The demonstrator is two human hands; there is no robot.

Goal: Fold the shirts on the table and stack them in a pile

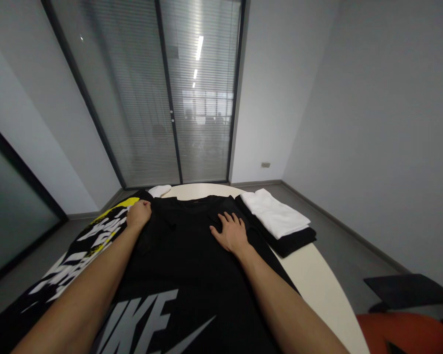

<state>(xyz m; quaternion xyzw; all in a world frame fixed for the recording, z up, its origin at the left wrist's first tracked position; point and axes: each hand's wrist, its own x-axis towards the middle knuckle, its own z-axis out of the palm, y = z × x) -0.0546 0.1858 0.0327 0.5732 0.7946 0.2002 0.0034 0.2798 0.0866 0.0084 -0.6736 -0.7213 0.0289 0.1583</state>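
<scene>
A black T-shirt (pixel 192 255) with grey lettering and a swoosh lies spread in front of me, its neckline at the far end. My left hand (pixel 139 215) is closed at the shirt's left sleeve, gripping the cloth there; the fingertips are partly hidden. My right hand (pixel 232 232) rests palm down on the upper right of the shirt, fingers spread. Left of the shirt lies a black garment with a white and yellow print (pixel 101 231), partly under my left forearm.
A folded white garment (pixel 275 214) sits on a folded black one (pixel 299 241) at the right of the pale round-edged table (pixel 325 290). Some white cloth (pixel 160 191) lies at the far left edge. An orange and black chair (pixel 402 329) stands at lower right.
</scene>
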